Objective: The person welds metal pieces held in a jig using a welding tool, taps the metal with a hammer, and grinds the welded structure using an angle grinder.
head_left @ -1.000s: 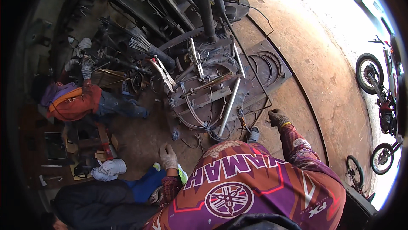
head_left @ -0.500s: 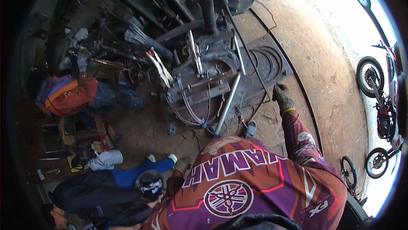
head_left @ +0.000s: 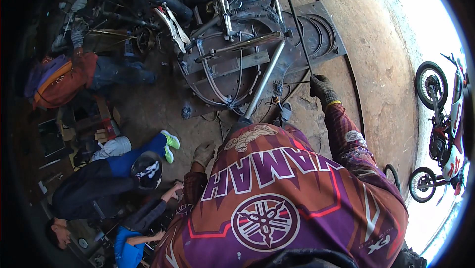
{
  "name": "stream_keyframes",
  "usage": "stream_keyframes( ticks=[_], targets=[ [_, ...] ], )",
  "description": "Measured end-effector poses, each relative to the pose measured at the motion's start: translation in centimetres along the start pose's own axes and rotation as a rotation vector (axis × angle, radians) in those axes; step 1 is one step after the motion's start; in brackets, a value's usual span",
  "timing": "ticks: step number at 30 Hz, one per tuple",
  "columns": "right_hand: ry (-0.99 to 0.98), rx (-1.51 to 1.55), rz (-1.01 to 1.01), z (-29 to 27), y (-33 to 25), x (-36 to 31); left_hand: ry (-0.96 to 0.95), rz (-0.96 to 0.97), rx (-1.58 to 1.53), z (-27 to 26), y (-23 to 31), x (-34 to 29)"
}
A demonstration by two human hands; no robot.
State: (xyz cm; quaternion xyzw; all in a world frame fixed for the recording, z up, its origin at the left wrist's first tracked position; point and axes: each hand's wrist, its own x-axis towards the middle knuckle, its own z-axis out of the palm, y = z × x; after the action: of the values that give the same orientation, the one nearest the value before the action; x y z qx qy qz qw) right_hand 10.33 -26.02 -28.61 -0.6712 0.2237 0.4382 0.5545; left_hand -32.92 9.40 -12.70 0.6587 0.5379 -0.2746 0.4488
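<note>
My right hand (head_left: 324, 91), in a dark knitted work glove with a yellow cuff edge, is closed around a black cable (head_left: 300, 30) beside the table's right corner. The cable runs up past the far edge. My left hand (head_left: 203, 153), gloved too, hangs low by my left side with loosely spread fingers and nothing in it. Ahead lies a metal worktable (head_left: 324, 55) bearing a frame of curved rods (head_left: 210, 77). A silver tube (head_left: 267, 77) slants across its near edge. Locking pliers (head_left: 171, 29) grip the left side, and another clamp (head_left: 223, 10) stands farther back.
A person in an orange top (head_left: 67, 80) works at far left. Nearer, a person in dark clothes and blue trousers (head_left: 89, 184) has a dark bucket (head_left: 147, 170) beside them. Another person's blue sleeve (head_left: 129, 248) shows below. Motorcycles (head_left: 438, 129) stand at the right.
My view has moved closer to the table. The right hand has come up to the cable and closed on it. My left hand now shows more fully, away from my torso.
</note>
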Motion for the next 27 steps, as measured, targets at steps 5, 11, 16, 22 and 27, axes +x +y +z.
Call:
stream_keyframes(
  ticks=[5, 11, 16, 22, 27],
  targets=[
    [0.012, -0.098, 0.132, -0.7, 2.7, -0.3, 0.005, -0.018, 0.044, -0.4, -0.4, -1.5],
    [-0.034, -0.286, 0.162, -1.1, 5.1, -1.9, 0.053, -0.022, 0.069, -0.1, 1.1, -1.7],
    [-0.061, -0.337, 0.256, -1.0, 5.9, -4.1, 0.073, -0.005, 0.064, 0.1, 2.3, -1.1],
    [-0.093, -0.339, 0.325, -1.5, 7.1, -4.9, 0.069, -0.017, 0.089, 0.0, 2.0, -0.5],
    [-0.088, -0.339, 0.299, -1.7, 7.8, -5.3, 0.072, -0.027, 0.077, 0.1, 1.5, -0.6]
  ],
)
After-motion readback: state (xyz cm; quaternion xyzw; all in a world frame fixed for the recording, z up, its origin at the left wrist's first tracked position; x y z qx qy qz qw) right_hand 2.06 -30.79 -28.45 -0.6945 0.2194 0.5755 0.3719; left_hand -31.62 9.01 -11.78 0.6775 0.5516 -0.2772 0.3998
